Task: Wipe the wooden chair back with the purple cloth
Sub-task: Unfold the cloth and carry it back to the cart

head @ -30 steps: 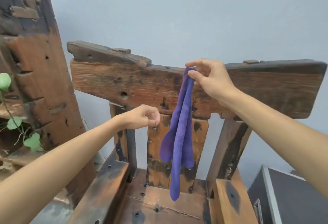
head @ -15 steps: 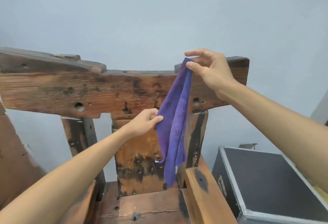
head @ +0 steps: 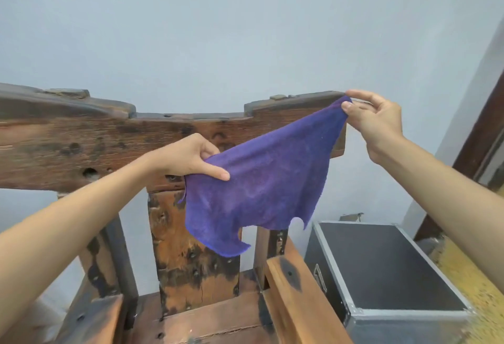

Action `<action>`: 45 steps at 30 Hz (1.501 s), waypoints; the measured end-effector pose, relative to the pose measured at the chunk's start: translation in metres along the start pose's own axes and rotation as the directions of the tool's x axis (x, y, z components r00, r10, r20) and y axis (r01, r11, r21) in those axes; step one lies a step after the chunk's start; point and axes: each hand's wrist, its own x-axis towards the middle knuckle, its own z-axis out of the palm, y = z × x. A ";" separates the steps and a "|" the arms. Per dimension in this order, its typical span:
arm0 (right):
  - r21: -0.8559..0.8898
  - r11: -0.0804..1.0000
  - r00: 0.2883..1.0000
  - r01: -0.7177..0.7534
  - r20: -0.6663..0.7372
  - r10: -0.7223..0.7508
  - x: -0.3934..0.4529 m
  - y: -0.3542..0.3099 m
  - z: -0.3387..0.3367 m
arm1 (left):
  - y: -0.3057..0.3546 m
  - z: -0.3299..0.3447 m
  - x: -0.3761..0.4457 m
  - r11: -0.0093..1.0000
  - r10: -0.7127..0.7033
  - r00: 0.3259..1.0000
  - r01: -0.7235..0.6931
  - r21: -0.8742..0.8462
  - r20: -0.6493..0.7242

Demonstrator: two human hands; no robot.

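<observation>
Behind both grips, a pale wall [head: 245, 30]. Nearer, behind and below them, a worn wooden chair [head: 81, 139]: broad top rail running left to right, dark and pitted, with a wide centre slat [head: 174, 234] dropping from it below the left grip and an armrest [head: 294, 289] below and between the two grips. Down and to the right of the right grip, a black case [head: 381, 267] with metal edging (lid up, latch on the near side), standing just beside the chair.

Stretched between the two grips, in front of the chair back, a purple cloth [head: 259, 185], opened out flat, top edge slanting up toward the right, lower edge hanging loose and ragged over the slat. Cannot tell whether touching the wood.

Left hand [head: 188, 158] clamped on the cloth's left corner, thumb laid along the front, fingers curled behind, level with the lower part of the rail. Right hand [head: 376, 120] higher, at the rail's right end, pinching the opposite corner between thumb and forefinger, remaining fingers lifted and spread.
</observation>
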 end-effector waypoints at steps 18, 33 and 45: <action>0.033 0.989 0.872 -0.142 -0.468 0.141 -0.031 0.038 -0.131 | -0.013 0.025 0.065 0.889 0.077 0.976 -0.159 -0.430 -0.202; -0.191 0.938 0.713 -0.289 -0.697 0.078 -0.128 0.019 -0.270 | 0.059 0.169 0.152 0.916 0.144 0.952 -0.231 -0.327 -0.270; -0.199 0.884 0.609 -0.423 -0.785 0.115 -0.212 0.036 -0.486 | 0.182 0.390 0.242 0.939 0.336 0.941 -0.331 -0.095 0.038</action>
